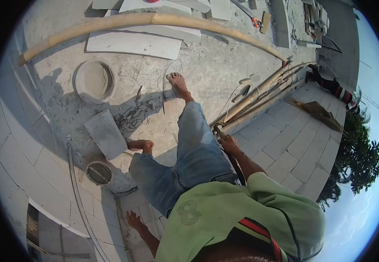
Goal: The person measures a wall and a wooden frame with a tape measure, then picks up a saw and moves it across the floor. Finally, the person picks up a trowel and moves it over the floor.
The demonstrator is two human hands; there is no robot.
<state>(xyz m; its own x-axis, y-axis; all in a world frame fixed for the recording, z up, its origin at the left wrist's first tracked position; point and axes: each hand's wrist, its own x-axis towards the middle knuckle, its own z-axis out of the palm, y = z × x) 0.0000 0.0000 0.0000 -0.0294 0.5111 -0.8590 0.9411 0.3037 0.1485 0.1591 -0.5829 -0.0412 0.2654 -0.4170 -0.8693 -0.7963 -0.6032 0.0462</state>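
My right hand [229,145] is closed around a hammer-like tool [219,130] with a greyish head, held beside my right hip. A dark strip, perhaps its handle, shows below the fist; I cannot tell the tool's exact kind. My left hand [135,222] hangs low on the left with its fingers spread and nothing in it, close to the block wall. Between my bare feet and the wall lie a pale block [106,134] and a scatter of short dark metal pieces [132,114]. A small round container [98,173] holds dark material next to the block.
A larger round tub [76,83] stands on the rough concrete floor. One long bamboo pole [111,22] arches over white blocks [132,45]. More bamboo poles [250,98] lean along the right block wall [281,144]. A hose [73,174] runs along the left wall.
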